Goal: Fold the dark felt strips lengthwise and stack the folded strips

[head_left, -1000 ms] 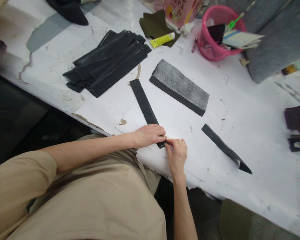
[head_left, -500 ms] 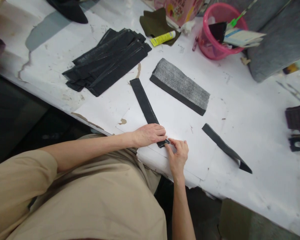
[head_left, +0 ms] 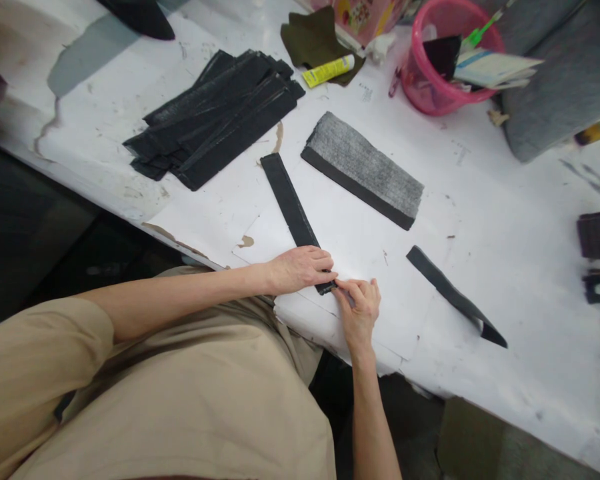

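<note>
A narrow black fabric strip (head_left: 291,203) lies slantwise on the white-covered table, its near end under my hands. My left hand (head_left: 303,268) rests over that end, fingers together and bent, pressing on the strip with the fingertips at its edge. From the right, my right hand (head_left: 361,308) pinches the strip's corner between thumb and fingers, its fingertips almost touching the left ones. The near end looks folded, though the fingers partly cover it. Beyond lies a stack of grey fuzzy strips with a black edge (head_left: 365,170). To the right is a loose, curled black strip (head_left: 453,293).
A heap of black strips (head_left: 220,117) lies at the back left. Behind are a yellow tube (head_left: 329,71) on a dark olive cloth scrap (head_left: 313,41) and a pink bucket (head_left: 427,87) holding cards and tools. The table's edge (head_left: 210,265) runs close to my lap.
My right fingers have closed in over the strip's corner, and the left fingertips have shifted slightly right. The strip stays in place; the view has moved a little.
</note>
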Available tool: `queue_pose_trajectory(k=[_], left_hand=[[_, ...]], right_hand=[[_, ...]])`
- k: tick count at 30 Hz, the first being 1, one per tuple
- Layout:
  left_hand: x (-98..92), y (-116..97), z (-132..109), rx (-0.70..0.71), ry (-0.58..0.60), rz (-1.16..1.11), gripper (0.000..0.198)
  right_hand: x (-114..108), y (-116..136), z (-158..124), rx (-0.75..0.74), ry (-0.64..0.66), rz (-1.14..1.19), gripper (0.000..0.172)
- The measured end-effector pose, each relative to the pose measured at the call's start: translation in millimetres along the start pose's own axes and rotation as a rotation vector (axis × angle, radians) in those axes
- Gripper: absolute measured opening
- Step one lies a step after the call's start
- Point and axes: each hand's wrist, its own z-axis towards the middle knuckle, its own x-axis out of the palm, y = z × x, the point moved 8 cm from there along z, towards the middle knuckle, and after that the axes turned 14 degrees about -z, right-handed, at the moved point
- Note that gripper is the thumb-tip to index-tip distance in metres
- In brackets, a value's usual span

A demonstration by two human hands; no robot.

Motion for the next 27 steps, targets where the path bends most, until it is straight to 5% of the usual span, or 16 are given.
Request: queue_pose_trajectory(k=[27], left_hand=[[-3.3,-6,-1,0.016,-0.011,0.002,0.021]], right_hand=[[-6,12,-12,-0.084,-0.005,-0.209,0.019]])
